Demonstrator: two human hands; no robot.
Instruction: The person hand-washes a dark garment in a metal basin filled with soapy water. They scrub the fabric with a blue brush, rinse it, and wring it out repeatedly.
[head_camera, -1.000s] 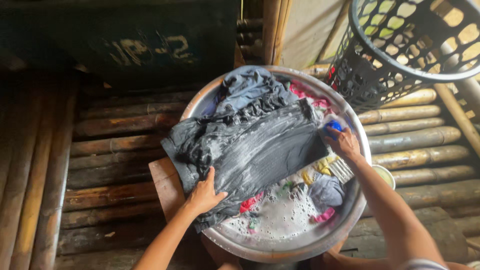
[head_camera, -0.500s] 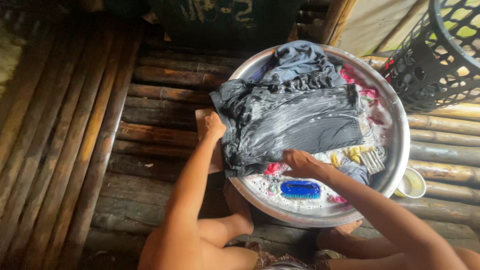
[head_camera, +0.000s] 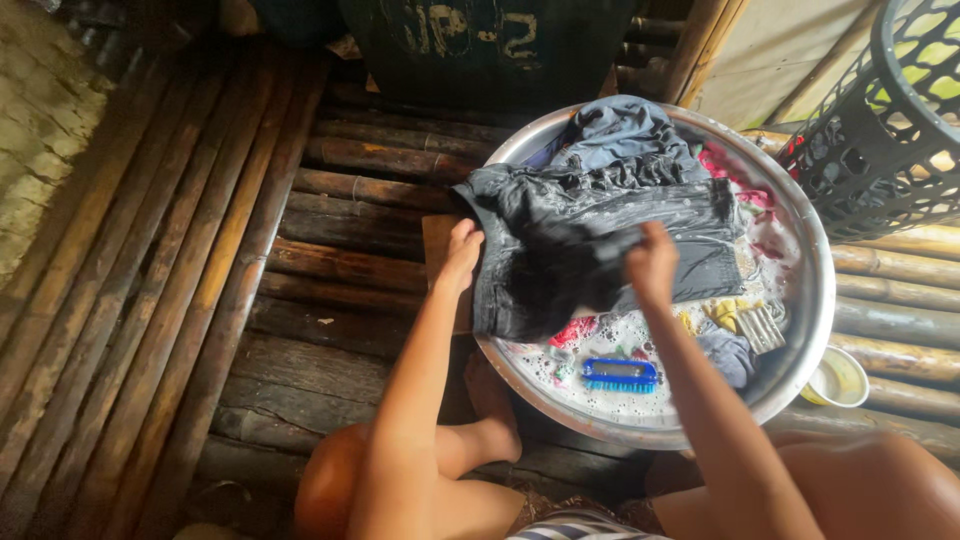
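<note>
Head view, both hands (head_camera: 652, 262) – gripping dark garment (head_camera: 590, 240)

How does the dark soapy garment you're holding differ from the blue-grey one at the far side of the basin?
The dark garment is near black, spread flat and streaked with suds, with the left hand and right hand on it. The blue-grey garment is lighter, bunched in a heap and untouched by either hand. Both sit in the metal basin.
</note>
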